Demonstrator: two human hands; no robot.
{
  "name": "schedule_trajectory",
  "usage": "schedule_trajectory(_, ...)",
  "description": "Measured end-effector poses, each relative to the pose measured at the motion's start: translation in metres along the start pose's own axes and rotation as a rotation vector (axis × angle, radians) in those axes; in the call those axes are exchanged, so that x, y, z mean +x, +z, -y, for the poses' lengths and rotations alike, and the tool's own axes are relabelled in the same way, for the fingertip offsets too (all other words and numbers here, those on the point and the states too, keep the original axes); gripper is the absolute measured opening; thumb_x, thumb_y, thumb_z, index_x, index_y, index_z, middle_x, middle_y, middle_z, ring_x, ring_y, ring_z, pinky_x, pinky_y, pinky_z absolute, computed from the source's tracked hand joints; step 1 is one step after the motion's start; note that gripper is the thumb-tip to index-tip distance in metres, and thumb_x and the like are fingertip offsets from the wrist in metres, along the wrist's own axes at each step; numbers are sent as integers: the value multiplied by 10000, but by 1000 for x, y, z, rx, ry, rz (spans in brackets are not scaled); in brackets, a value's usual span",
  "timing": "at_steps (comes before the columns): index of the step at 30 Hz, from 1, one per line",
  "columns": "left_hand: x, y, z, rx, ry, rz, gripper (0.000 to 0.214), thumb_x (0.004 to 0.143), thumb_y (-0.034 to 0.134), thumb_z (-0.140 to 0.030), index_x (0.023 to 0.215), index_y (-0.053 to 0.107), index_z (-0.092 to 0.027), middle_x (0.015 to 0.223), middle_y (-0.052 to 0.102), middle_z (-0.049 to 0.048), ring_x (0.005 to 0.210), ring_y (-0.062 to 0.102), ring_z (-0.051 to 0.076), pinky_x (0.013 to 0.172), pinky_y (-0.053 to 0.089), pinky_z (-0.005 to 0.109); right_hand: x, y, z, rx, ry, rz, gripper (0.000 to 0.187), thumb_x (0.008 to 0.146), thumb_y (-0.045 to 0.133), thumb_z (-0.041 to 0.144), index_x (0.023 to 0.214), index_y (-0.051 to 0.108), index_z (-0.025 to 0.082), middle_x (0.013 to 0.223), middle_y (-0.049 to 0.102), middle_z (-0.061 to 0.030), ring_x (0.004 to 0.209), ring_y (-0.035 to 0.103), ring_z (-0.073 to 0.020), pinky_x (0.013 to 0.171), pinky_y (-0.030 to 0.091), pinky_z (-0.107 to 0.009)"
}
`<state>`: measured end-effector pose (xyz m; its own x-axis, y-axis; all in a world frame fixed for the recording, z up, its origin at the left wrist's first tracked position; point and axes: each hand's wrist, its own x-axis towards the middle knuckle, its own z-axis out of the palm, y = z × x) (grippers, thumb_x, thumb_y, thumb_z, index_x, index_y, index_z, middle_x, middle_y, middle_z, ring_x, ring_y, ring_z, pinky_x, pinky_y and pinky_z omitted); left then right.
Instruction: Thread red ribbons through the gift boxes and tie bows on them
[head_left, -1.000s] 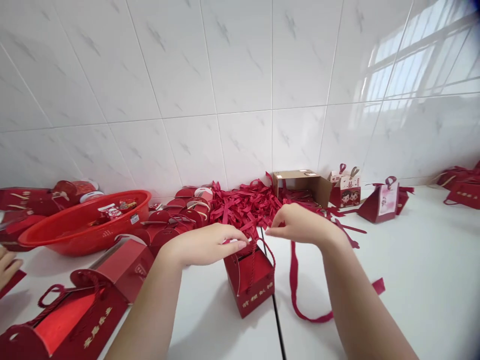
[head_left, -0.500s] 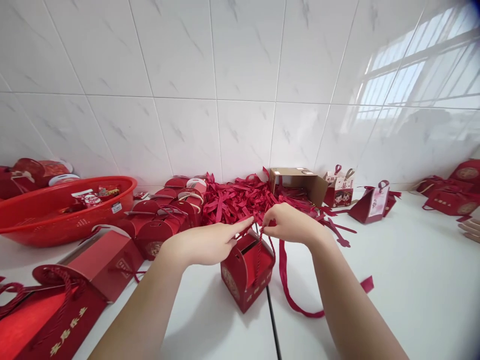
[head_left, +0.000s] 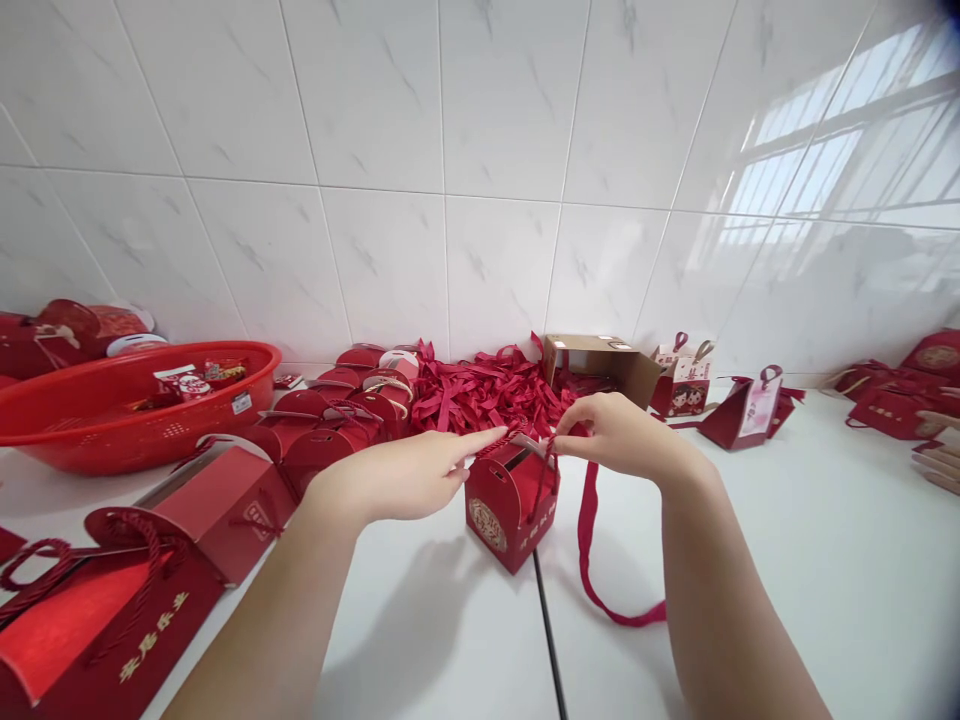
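Here, mid-desk, a small red gift box [head_left: 511, 508] stands upright at the seam of the white desk [head_left: 825, 560]. Left hand [head_left: 390, 482] points its index along the box top, fingers loosely together, touching the twisted cord handle. Right hand [head_left: 622, 435] has its fingers pinched on the cord at the box's right edge. Top flaps look nearly closed; a ribbon [head_left: 600, 570], flat and satiny, trails loose down the near right, apparently not yet tied. Far behind: a heap of cut ribbons [head_left: 487, 390] and finished glossy card boxes [head_left: 337, 425].
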<state>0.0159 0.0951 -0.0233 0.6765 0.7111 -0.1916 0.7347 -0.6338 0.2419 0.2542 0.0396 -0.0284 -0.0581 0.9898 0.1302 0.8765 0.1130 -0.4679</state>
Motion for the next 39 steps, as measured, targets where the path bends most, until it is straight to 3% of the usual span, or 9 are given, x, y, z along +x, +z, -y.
schedule_trajectory(5,18,12,-5,23,-17,39,619,841,357,-168,1347,360,-524,1419,433,-16,1143,560,254,809,486,319,-12,-7,-1,-29,14,56,349,720,620,507,826,733,195,794,676,-54,700,589,-188,558,426,-262)
schedule_trajectory(10,31,16,-3,123,-247,11,646,820,398,-164,1443,299,-307,1297,558,127,1098,582,329,810,485,406,-28,-15,0,-65,3,163,557,613,711,563,1068,678,244,1050,653,-42,908,588,-230,691,463,-276)
schedule_trajectory(13,29,13,0,130,-269,-17,545,885,361,-285,1425,341,-216,1321,539,165,1124,560,347,834,465,417,-35,-18,5,-50,-69,233,528,631,706,557,1069,674,265,1024,654,-28,910,587,-224,723,456,-282)
schedule_trajectory(15,24,11,0,78,-186,-49,515,927,257,-454,1366,425,-245,1342,530,125,1151,543,315,861,450,383,-39,-20,8,-44,-112,237,476,658,689,555,1032,684,261,994,662,-26,881,591,-219,720,451,-288)
schedule_trajectory(17,20,12,-4,13,-94,-42,624,889,192,-626,1326,466,-275,1313,558,99,1120,560,296,841,449,353,-41,-20,9,-39,-125,214,389,730,631,535,991,693,254,974,671,-31,864,596,-217,715,451,-294)
schedule_trajectory(21,17,20,-16,5,-43,22,773,733,368,-778,1330,448,-294,1212,610,100,1004,600,317,745,457,348,-40,-18,6,-22,-80,156,268,844,486,346,951,702,229,966,691,-51,876,606,-225,732,467,-308)
schedule_trajectory(27,20,26,-25,61,-75,51,630,748,440,-638,1262,486,-277,1163,589,110,925,597,325,639,449,360,-31,-17,0,-18,0,177,271,804,454,180,898,703,228,922,702,-33,864,619,-201,716,473,-281)
schedule_trajectory(32,22,22,-17,92,-78,94,433,713,485,-424,1106,552,-253,1051,600,77,784,600,264,534,419,313,-23,-14,-3,19,-5,244,255,801,446,150,924,650,240,885,686,-9,800,614,-168,645,459,-254)
schedule_trajectory(39,28,16,-5,115,-38,77,392,718,478,-286,1103,541,-261,1037,590,68,728,602,217,509,397,284,-11,-4,-8,160,-34,377,175,769,487,121,913,469,219,810,695,-14,735,605,-161,608,431,-245)
